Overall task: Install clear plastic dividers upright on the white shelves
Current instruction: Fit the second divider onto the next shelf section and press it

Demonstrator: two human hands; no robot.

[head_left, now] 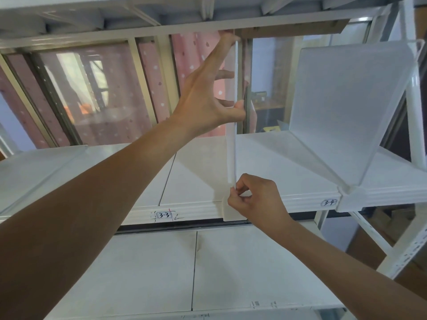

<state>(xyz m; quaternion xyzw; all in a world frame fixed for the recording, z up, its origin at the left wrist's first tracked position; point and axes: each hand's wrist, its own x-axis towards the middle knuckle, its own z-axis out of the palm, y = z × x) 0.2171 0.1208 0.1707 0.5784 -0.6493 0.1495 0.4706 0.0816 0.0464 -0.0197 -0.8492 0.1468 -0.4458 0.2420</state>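
Note:
A clear plastic divider (pixel 231 155) stands upright, edge-on to me, on the white shelf (pixel 288 158), with its foot clip (pixel 231 214) over the shelf's front lip. My left hand (pixel 208 93) grips its upper part, fingers spread along the panel and thumb on the near edge. My right hand (pixel 251 197) pinches the divider's lower front corner at the lip. A second divider (pixel 346 107) stands installed on the same shelf to the right, its clip (pixel 349 197) on the lip.
Labels "3-3" (pixel 164 214) and "3-4" (pixel 329 202) mark the shelf's front lip. Another white shelf (pixel 161 273) lies below and one (pixel 184 28) overhead. A white upright post (pixel 413 107) stands at the right. Windows and pink curtains are behind.

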